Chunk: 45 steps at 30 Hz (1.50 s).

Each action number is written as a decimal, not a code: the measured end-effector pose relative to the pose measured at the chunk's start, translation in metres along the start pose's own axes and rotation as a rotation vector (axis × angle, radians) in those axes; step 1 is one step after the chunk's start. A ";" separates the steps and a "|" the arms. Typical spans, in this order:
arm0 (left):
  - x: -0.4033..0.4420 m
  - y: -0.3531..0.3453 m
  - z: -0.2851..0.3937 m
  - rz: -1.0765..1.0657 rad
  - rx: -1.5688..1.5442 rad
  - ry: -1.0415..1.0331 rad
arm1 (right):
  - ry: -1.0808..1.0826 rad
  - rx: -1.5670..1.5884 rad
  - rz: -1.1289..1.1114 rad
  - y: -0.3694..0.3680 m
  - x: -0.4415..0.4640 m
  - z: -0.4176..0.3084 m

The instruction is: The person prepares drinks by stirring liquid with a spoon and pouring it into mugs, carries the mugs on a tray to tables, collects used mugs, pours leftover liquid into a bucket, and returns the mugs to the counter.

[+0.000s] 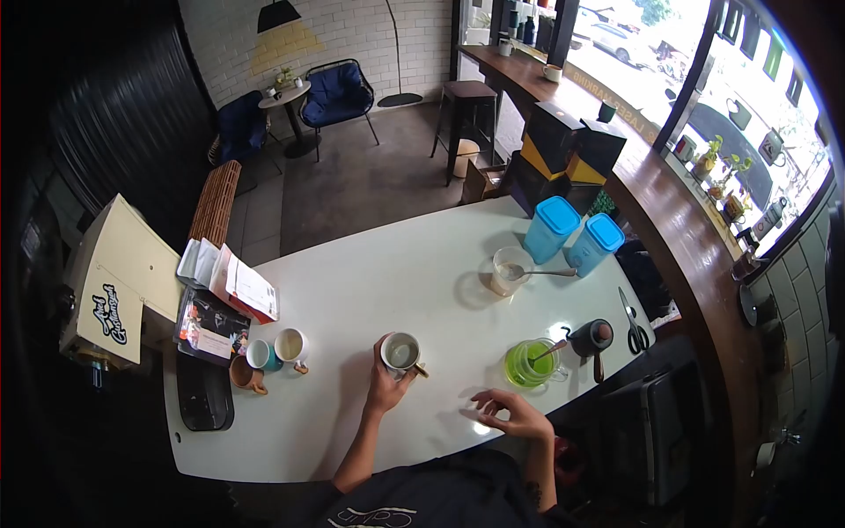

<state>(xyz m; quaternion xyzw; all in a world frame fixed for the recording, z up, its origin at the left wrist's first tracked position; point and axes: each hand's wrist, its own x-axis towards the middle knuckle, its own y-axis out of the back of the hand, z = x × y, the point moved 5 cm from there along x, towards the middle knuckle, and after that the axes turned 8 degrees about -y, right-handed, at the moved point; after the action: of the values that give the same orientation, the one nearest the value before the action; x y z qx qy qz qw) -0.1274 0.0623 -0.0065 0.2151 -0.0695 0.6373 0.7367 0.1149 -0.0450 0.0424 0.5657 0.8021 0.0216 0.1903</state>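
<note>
My left hand (385, 385) is wrapped round a mug (402, 351) near the middle of the white table, its handle pointing to the lower right. The mug's inside is pale, and I cannot tell whether it holds liquid. My right hand (513, 414) hovers near the table's front edge with fingers apart and slightly bent, holding nothing. Closest to it is a clear glass jug (525, 368) of bright green liquid with a spoon (549, 351) standing in it. Farther back, a clear plastic container (508, 269) has another spoon (547, 273) leaning over its rim.
Blue-lidded canisters (552, 231) stand at the back right of the table (352, 264). Scissors (631, 324) and a dark pot with a handle (590, 340) lie to the right. Several cups (290, 345) cluster at the left beside papers (245, 283) and a dark tray (207, 396).
</note>
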 end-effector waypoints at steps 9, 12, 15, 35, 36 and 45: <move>0.015 -0.041 0.013 -0.135 -0.005 -0.024 | 0.072 0.286 0.627 0.083 -0.069 0.011; 0.012 -0.052 0.010 -0.186 -0.017 0.006 | 0.109 0.328 0.940 0.103 -0.071 0.031; 0.009 -0.058 0.011 -0.223 -0.057 0.001 | 0.020 0.264 1.071 0.106 -0.071 0.058; 0.002 -0.084 0.026 -0.459 -0.128 0.120 | -0.077 -0.139 1.199 0.088 -0.057 0.062; 0.001 -0.087 0.026 -0.470 -0.143 0.129 | -0.058 -0.196 1.192 0.086 -0.054 0.062; -0.001 -0.101 0.031 -0.489 -0.133 0.103 | -0.114 0.076 1.275 0.086 -0.021 0.083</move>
<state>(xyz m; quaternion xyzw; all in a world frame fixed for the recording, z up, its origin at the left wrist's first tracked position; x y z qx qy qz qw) -0.0246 0.0396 -0.0017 0.1436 -0.0196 0.4446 0.8839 0.2257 -0.0480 -0.0072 0.9382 0.2973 0.0718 0.1621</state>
